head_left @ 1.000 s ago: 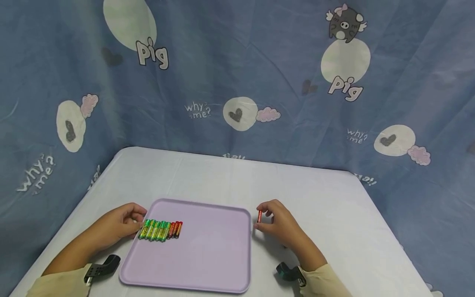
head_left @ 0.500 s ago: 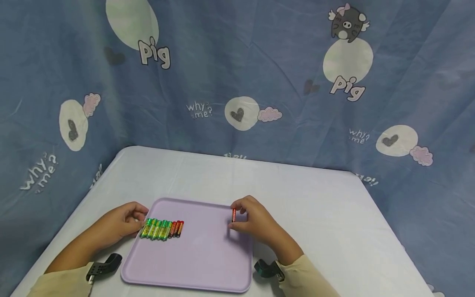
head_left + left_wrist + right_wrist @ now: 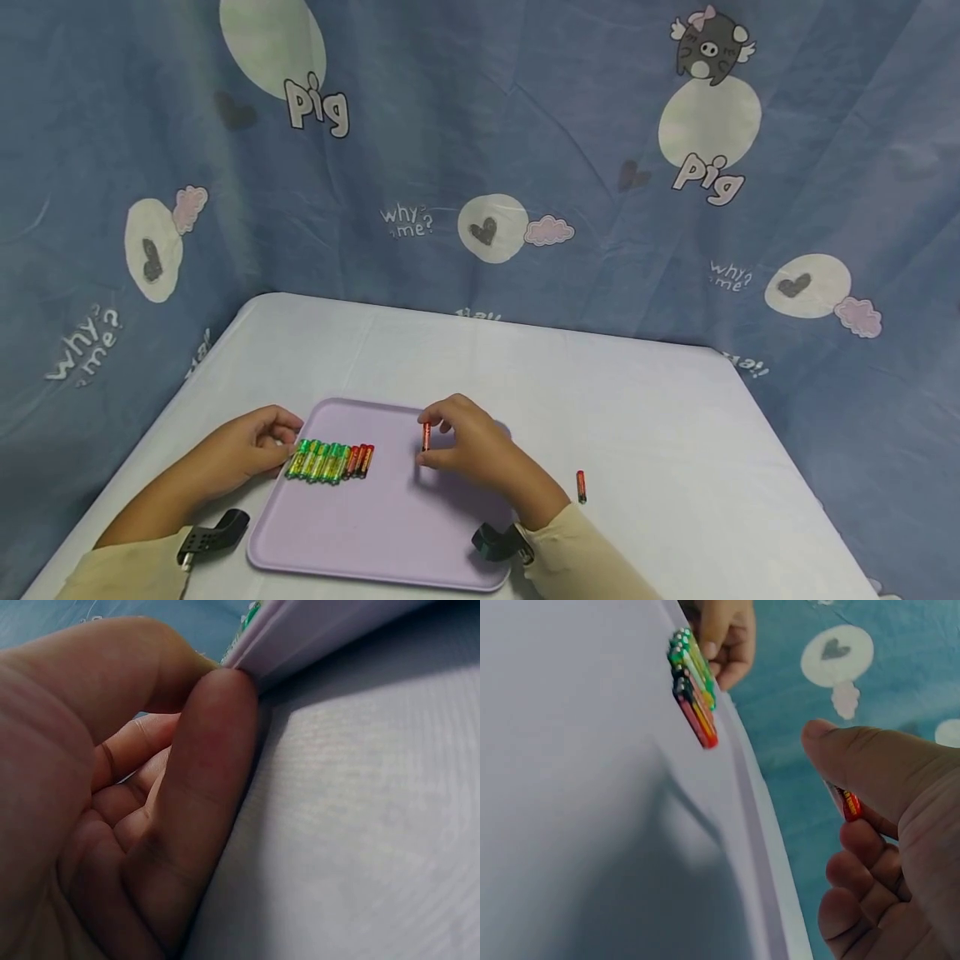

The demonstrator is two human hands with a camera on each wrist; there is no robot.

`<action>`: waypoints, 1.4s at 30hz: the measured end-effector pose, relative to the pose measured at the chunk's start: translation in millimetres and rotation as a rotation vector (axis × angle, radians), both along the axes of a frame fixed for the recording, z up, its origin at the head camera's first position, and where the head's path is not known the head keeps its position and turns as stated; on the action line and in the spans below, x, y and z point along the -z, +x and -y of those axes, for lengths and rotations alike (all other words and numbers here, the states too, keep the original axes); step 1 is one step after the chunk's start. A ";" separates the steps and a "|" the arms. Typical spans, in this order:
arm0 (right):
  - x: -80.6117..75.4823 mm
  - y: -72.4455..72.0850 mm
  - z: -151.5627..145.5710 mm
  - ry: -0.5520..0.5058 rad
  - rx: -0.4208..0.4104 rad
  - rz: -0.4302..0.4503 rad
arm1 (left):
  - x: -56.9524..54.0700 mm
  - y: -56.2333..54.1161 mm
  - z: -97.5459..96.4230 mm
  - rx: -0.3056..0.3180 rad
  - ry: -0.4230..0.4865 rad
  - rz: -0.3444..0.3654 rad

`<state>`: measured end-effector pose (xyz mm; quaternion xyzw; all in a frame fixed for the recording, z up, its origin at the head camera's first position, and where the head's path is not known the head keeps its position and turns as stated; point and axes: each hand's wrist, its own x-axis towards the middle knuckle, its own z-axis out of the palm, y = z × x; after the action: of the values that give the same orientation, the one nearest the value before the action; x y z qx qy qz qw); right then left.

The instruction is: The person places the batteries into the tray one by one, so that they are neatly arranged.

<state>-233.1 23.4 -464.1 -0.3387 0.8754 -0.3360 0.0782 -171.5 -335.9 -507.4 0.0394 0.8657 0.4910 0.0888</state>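
Note:
A lilac tray (image 3: pixel 375 529) lies on the table, and my left hand (image 3: pixel 251 442) pinches its left rim (image 3: pixel 300 634) between thumb and finger. On the tray near that hand, several green-and-gold batteries (image 3: pixel 317 462) lie side by side. Right against them, a few red-and-black batteries (image 3: pixel 358 461) continue the row. My right hand (image 3: pixel 476 450) holds another red battery (image 3: pixel 426 436) upright by its ends, thumb below and finger above. It hangs over the tray, right of the row; in the right wrist view the thumb hides part of this battery (image 3: pixel 850 804).
One more red-and-black battery (image 3: pixel 581 487) lies on the white tabletop (image 3: pixel 675 442), right of the tray and beside the right forearm. A blue printed curtain (image 3: pixel 585 275) hangs behind the table. Each wrist carries a black camera mount (image 3: pixel 213 536).
My right hand has carried the red battery leftward from beside the tray to above it. The loose battery on the table has come into full view. My left hand stays at the rim.

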 end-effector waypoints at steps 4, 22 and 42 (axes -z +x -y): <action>0.6 -0.1 13.1 0.015 -0.031 0.011 | -0.8 0.7 -0.3 -0.006 -0.017 0.000; 22.4 4.1 54.6 0.233 -0.088 -0.026 | -1.1 0.4 0.7 0.016 0.001 -0.007; 22.4 12.9 73.6 0.337 -0.055 -0.142 | -0.3 0.5 1.9 0.006 0.006 -0.010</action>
<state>-220.1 -50.2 -486.5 -0.3674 0.9130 -0.1574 0.0812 -171.0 -337.8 -507.1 0.0450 0.8645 0.4932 0.0858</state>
